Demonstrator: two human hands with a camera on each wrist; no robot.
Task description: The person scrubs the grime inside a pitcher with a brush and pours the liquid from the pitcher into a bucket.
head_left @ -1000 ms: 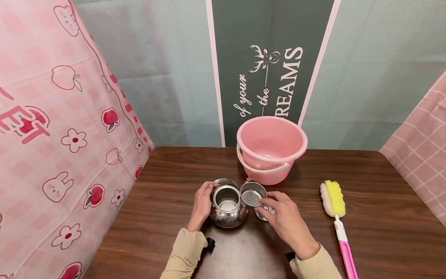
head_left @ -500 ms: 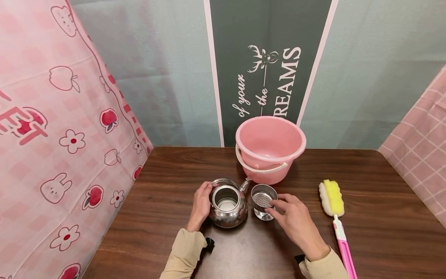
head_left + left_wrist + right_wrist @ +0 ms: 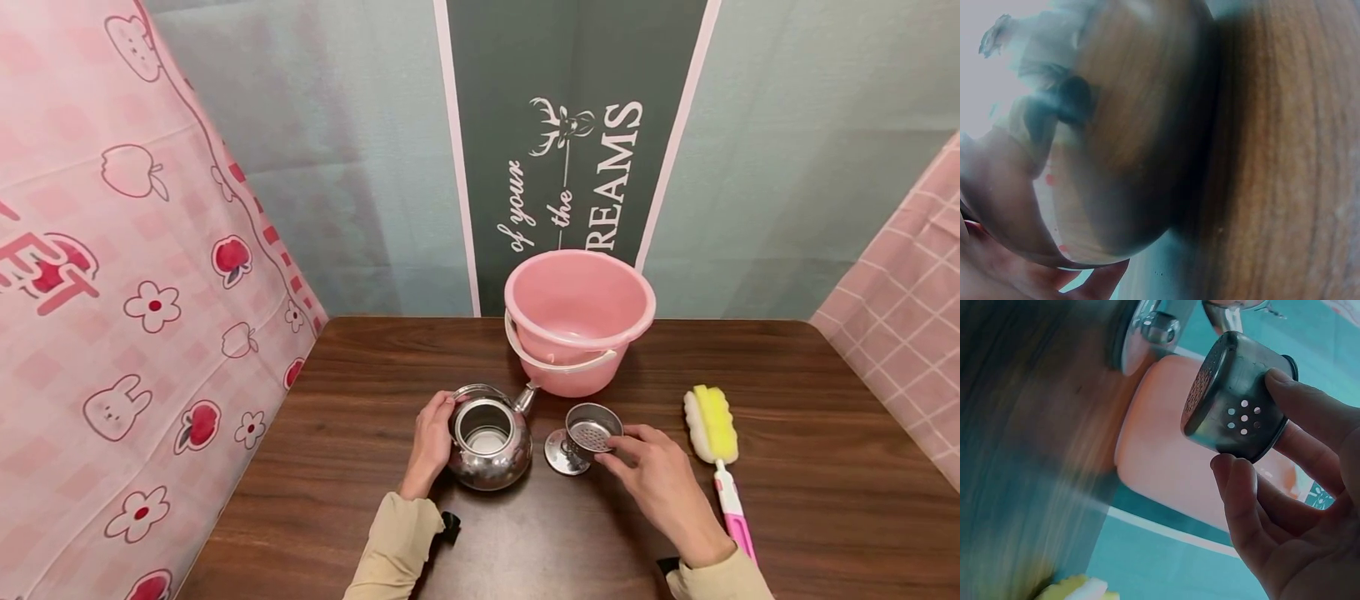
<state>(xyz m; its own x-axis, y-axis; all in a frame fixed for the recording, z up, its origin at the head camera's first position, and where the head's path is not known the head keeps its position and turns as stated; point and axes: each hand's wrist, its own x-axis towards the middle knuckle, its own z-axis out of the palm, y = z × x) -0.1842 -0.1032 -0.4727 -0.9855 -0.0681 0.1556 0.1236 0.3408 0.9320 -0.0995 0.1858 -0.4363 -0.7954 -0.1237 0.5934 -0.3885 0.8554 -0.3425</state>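
Observation:
A shiny steel teapot [image 3: 491,462] stands on the table with its top uncovered and its spout towards the bucket. My left hand [image 3: 433,437] holds it by its left side; in the left wrist view fingers [image 3: 1100,284] curve behind the mirror-like body [image 3: 1129,125]. With thumb and fingertips, my right hand [image 3: 656,475] pinches the rim of a steel tea strainer [image 3: 592,427]. Small holes pierce the strainer's [image 3: 1244,403] bottom and side. It hangs above the table, partly over the round metal lid [image 3: 562,458], whose knob [image 3: 1161,328] shows in the right wrist view.
Behind the teapot stands a pink bucket [image 3: 577,367] with a white handle. To the right lies a sponge brush [image 3: 711,425] with a yellow and white head and a pink handle. Printed cloths hang at the left, back and right of the wooden table [image 3: 390,358].
My right hand has carried the strainer rightward, away from the teapot's spout and across the lid, so more of the lid shows. The left hand stays on the teapot.

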